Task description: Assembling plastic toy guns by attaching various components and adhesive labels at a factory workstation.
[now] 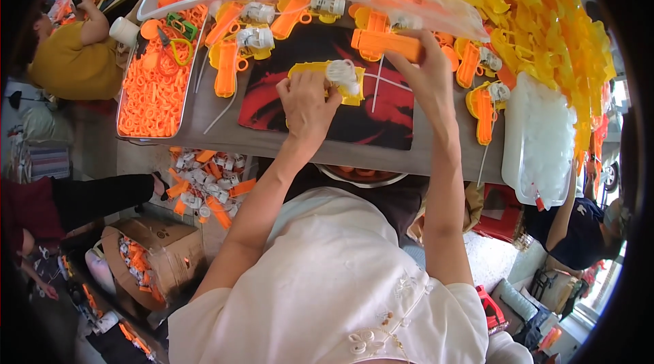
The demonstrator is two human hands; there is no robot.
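My left hand [306,102] is closed over a yellow plastic toy-shell half [353,99], which lies on a black-and-red mat [388,122]. A white reel-like piece [343,74] sits at the shell's right end, with a thin white strip leading off to the right. To the right and a little farther away, my right hand [428,68] pinches an orange rectangular plastic piece [387,44] between thumb and fingers. That piece is held over another yellow-and-orange assembly [373,21], partly covering it. My left fingertips are partly hidden behind the hand.
At the left stands a tray [121,108] of small orange parts with orange-handled scissors [178,51]. Several part-built toys [227,74] line the mat. Yellow shells [538,17] are heaped at the right behind a white tub [521,160]. A box [174,255] stands below; other people sit nearby.
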